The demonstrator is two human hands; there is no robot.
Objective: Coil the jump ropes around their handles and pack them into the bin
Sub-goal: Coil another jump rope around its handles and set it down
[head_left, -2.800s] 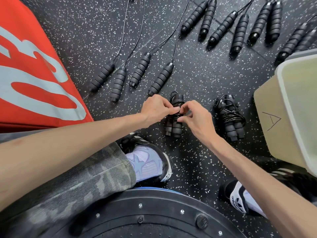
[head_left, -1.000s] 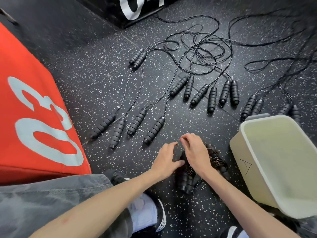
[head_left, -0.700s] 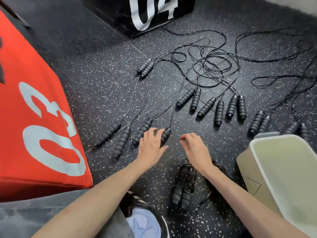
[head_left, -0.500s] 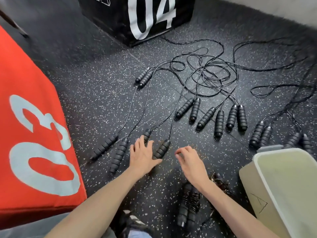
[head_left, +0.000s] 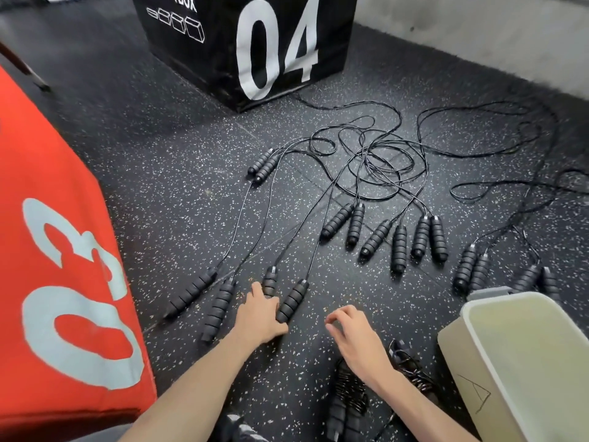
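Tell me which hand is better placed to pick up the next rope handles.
Left, probably. The left hand already rests on a handle pair, while the right hand hovers apart, holding nothing.

The left hand (head_left: 258, 314) lies on a black handle (head_left: 269, 281) while the right hand (head_left: 355, 339) hovers with fingers loosely curled beside the bin (head_left: 471, 317).

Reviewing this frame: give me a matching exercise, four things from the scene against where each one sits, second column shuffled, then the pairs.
Things:
1. left hand
2. right hand
3. bin
4. coiled rope

Places:
A. lower right of the floor, nothing visible inside
B. lying on the floor just below the right wrist
C. resting on a loose rope's handles
D. hovering above the floor, fingers curled, holding nothing

Pairs: 1-C, 2-D, 3-A, 4-B
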